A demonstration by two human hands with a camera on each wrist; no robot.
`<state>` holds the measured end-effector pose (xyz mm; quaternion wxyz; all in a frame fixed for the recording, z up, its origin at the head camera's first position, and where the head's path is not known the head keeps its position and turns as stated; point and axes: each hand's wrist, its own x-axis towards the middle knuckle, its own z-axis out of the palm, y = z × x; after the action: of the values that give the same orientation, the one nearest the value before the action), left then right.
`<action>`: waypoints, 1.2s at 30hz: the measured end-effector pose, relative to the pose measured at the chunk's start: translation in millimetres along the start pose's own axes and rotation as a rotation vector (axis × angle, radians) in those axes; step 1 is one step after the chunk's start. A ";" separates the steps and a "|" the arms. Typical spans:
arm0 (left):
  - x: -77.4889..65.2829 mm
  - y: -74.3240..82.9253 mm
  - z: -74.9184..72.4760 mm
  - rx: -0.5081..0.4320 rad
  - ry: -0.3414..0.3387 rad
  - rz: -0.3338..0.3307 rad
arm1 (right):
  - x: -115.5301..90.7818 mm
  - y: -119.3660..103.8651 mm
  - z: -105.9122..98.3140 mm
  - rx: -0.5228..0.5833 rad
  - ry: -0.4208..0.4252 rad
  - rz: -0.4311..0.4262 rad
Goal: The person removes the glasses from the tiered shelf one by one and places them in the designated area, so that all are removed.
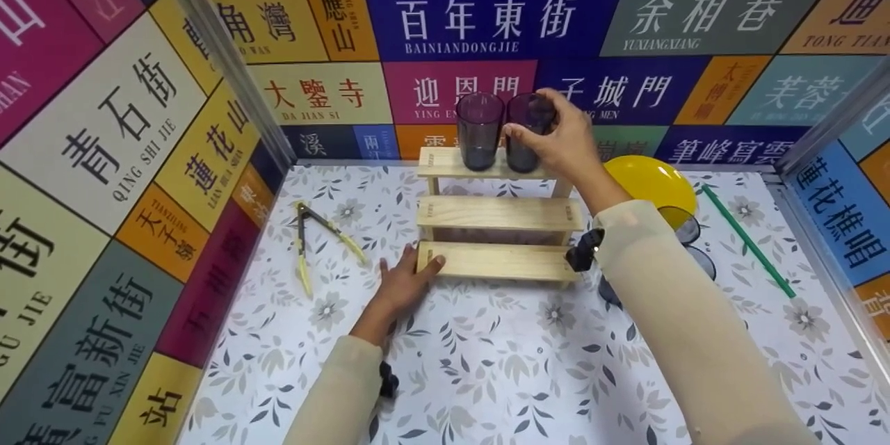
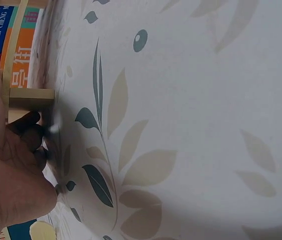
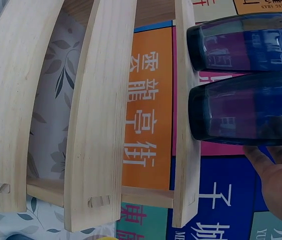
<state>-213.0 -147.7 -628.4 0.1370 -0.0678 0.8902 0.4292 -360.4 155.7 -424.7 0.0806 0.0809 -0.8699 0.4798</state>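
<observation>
A three-tier wooden rack (image 1: pixel 500 213) stands on the table, with two dark tinted glasses upright on its top tier. My right hand (image 1: pixel 567 142) grips the right glass (image 1: pixel 523 146) near its rim, thumb on one side and fingers on the other. Close beside it is the left glass (image 1: pixel 479 135). In the right wrist view both bases meet the top board (image 3: pixel 186 115). My left hand (image 1: pixel 405 281) holds the left end of the lowest tier, thumb on top; in the left wrist view its fingers curl beneath the board (image 2: pixel 31 97).
Right of the rack lie a yellow plate (image 1: pixel 653 184) and more dark glasses (image 1: pixel 701 263), partly hidden by my right arm. A green stick (image 1: pixel 747 240) lies farther right. Yellow-tipped tongs (image 1: pixel 306 243) lie spread at the left. Printed panels (image 1: pixel 487 21) wall the table's back and sides.
</observation>
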 end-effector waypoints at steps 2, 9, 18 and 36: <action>-0.5 0.5 -0.7 0.005 0.000 0.003 | 0.3 -0.4 0.2 -0.007 -0.002 -0.001; 3.7 1.4 -2.5 0.032 0.010 0.065 | 1.0 -1.3 -1.0 -0.042 0.015 -0.040; 2.7 4.1 -2.6 -0.005 0.010 0.006 | 1.5 -1.1 -2.5 -0.030 0.002 -0.025; 0.8 2.5 -3.1 -0.018 0.021 -0.003 | 0.9 0.3 -0.7 -0.013 0.023 0.013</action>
<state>-214.9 -148.6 -624.9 0.1275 -0.0747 0.8876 0.4362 -361.3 156.4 -424.4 0.0879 0.0690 -0.8725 0.4757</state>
